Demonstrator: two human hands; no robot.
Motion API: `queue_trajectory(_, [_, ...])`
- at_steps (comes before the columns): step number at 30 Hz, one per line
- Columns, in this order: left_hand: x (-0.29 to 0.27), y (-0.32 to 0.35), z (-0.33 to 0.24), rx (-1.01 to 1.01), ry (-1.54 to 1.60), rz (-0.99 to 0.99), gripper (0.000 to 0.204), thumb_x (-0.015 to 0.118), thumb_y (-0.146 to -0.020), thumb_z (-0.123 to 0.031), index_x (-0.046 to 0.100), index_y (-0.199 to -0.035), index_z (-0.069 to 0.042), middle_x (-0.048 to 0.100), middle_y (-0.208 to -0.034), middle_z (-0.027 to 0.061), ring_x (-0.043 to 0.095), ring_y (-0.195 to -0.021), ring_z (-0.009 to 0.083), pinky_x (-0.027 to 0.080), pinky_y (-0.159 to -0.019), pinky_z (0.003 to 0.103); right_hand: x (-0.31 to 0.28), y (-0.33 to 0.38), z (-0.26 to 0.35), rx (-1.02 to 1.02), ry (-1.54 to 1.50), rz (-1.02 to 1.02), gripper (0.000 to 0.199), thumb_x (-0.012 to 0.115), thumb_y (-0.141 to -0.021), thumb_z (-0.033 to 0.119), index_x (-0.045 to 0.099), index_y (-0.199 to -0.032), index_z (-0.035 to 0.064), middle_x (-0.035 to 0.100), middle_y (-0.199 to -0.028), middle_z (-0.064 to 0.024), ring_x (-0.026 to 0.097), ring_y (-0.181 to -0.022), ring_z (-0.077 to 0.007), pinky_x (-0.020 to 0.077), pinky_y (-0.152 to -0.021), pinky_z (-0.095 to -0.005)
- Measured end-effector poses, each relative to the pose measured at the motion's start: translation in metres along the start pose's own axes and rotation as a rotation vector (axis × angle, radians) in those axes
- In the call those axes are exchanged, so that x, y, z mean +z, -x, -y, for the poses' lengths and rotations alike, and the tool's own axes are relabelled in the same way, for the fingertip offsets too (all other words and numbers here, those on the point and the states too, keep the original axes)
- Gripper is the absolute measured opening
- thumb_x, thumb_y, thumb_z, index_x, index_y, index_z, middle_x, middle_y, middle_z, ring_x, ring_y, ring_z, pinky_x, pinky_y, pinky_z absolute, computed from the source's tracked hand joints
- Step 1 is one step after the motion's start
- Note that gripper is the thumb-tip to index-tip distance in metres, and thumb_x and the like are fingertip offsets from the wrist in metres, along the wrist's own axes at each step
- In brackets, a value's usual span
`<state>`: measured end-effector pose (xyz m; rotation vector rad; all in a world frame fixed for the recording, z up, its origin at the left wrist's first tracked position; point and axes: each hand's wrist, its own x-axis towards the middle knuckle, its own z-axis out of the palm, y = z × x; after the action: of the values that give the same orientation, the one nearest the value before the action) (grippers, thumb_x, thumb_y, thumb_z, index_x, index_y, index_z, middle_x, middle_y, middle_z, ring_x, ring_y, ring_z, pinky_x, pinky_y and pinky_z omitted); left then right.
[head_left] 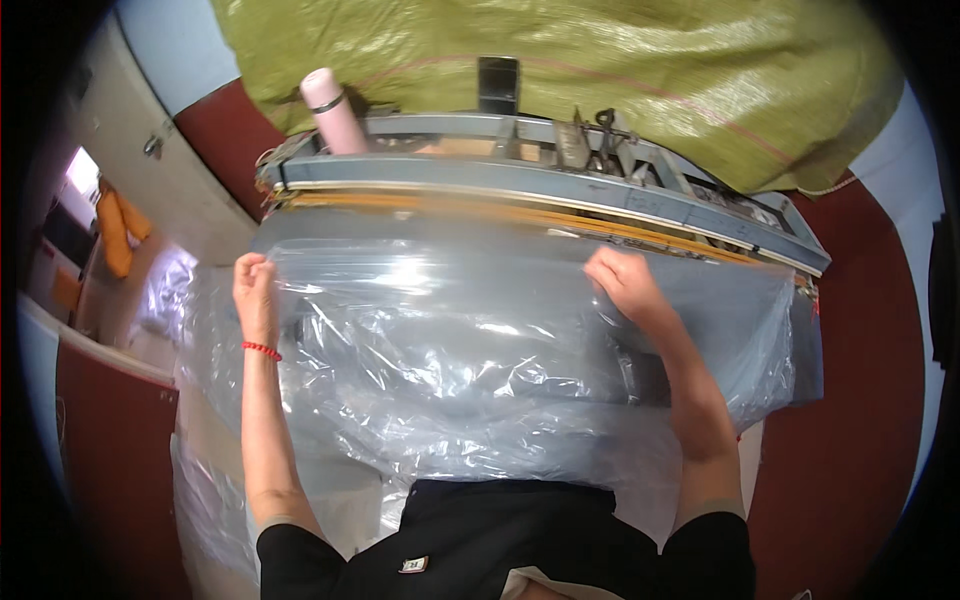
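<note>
A wide sheet of clear plastic film (440, 345) hangs in shiny folds across the grey bench in front of me. My left hand (254, 288) pinches the film near its upper left corner, fingers closed, with a red bead bracelet on the wrist. Farther right, my right hand (625, 280) is closed on the film's upper edge, right of the middle. Between the two hands the film is drawn fairly flat, while below it crumples toward my body. Just beyond both hands runs a long blue-grey metal frame (450, 176) with an orange-yellow strip (520, 213) along its near side.
On the frame's left end stands a pink bottle (332, 110). Black-handled scissors (605, 135) and other tools lie in its trough, with a dark phone-like slab (498, 85) behind. A yellow-green woven sheet (600, 60) covers the back. At left is a door (150, 120).
</note>
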<state>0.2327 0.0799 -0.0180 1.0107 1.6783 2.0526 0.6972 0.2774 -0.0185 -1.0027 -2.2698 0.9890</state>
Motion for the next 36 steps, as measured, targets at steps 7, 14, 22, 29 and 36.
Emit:
queue_trajectory(7, [-0.077,0.037,0.050,-0.015,-0.924,0.201,0.028,0.056,-0.084,-0.018,0.056,-0.103,0.002,0.058,-0.107,0.0131,0.052,-0.103,0.0186,0.041,-0.086,0.030,-0.063,0.092,-0.077,0.329,0.014,-0.363,0.009,0.066,-0.073,0.011,0.062,-0.072,0.0029,0.060,-0.068,-0.0007,0.054,-0.067,-0.0069,0.0444,-0.062,-0.0221])
queue_trajectory(14, [-0.021,0.121,-0.014,-0.207,-0.149,0.344,0.031,0.055,-0.085,-0.017,0.054,-0.113,-0.004,0.051,-0.121,0.0084,0.046,-0.113,0.0175,0.036,-0.094,0.030,-0.160,0.242,-0.182,0.330,0.460,-0.827,0.017,0.065,-0.077,0.014,0.058,-0.072,-0.0001,0.048,-0.060,0.0025,0.041,-0.058,-0.0069,0.0366,-0.054,-0.0224])
queue_trajectory(22, [0.011,0.155,-0.043,0.220,-0.489,0.506,0.031,0.067,-0.069,-0.009,0.057,-0.098,-0.004,0.054,-0.106,0.0084,0.052,-0.097,0.0211,0.041,-0.080,0.031,-0.176,0.272,-0.216,0.315,0.483,-0.933,0.023,0.063,-0.080,0.021,0.056,-0.072,0.0005,0.042,-0.059,0.0035,0.037,-0.058,-0.0067,0.0341,-0.053,-0.0220])
queue_trajectory(29, [0.025,0.173,-0.032,0.698,-0.924,0.681,0.036,0.072,-0.064,-0.014,0.052,-0.094,-0.009,0.052,-0.098,0.0083,0.050,-0.090,0.0272,0.037,-0.076,0.038,-0.177,0.273,-0.212,0.417,0.502,-0.882,0.026,0.063,-0.080,0.024,0.055,-0.071,0.0011,0.043,-0.059,0.0025,0.037,-0.057,-0.0071,0.0339,-0.053,-0.0227])
queue_trajectory(36, [0.032,0.157,-0.017,0.831,-0.966,0.500,0.023,0.067,-0.066,-0.004,0.055,-0.084,-0.007,0.055,-0.086,0.0071,0.053,-0.082,0.0257,0.039,-0.071,0.034,-0.170,0.268,-0.202,0.419,0.544,-0.902,0.026,0.063,-0.080,0.024,0.055,-0.072,0.0010,0.042,-0.059,0.0021,0.037,-0.057,-0.0071,0.0342,-0.053,-0.0224])
